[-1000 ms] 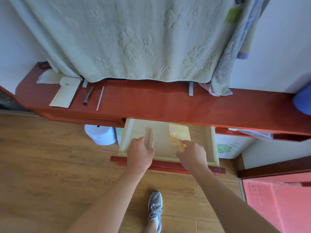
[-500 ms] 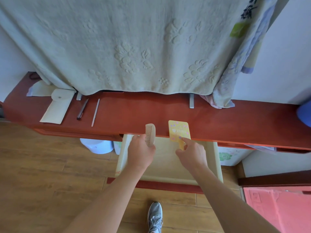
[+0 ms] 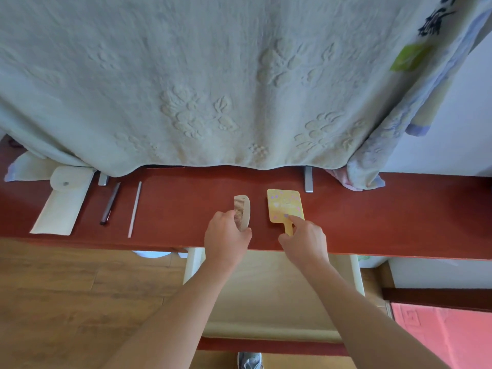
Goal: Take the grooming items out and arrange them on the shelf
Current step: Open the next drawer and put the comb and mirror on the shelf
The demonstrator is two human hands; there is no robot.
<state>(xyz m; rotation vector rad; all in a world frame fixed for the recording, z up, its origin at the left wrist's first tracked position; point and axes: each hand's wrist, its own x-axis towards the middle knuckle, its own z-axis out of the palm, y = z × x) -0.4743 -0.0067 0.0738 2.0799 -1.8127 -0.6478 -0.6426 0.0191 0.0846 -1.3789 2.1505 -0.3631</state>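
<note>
Starting at the left of the frame, a cream pouch (image 3: 62, 206) lies flat on the red shelf (image 3: 399, 217) with its flap closed, so its contents cannot be seen. Just right of it lie a dark pen (image 3: 109, 203) and a thin white stick (image 3: 135, 209), apart from each other and roughly parallel.

Near the centre, the left hand (image 3: 226, 241) curls its fingers round the lower end of the pale comb (image 3: 243, 211), whose upper part lies over the shelf with the teeth facing left. It looks light and stiff, best held by the solid spine, not the thin teeth, which could snap.

Just to the right, the right hand (image 3: 303, 241) pinches the short handle of the yellow hand mirror (image 3: 285, 206), with its forefinger stretched onto the patterned face. I judge it to be light, rigid and probably breakable, so it wants setting down flat by the handle. Whether either item fully rests on the wood, I cannot tell.

Below the shelf, at lower centre, the open drawer (image 3: 266, 296) shows a pale floor with no item on the part in view; the forearms hide the rest.
</note>
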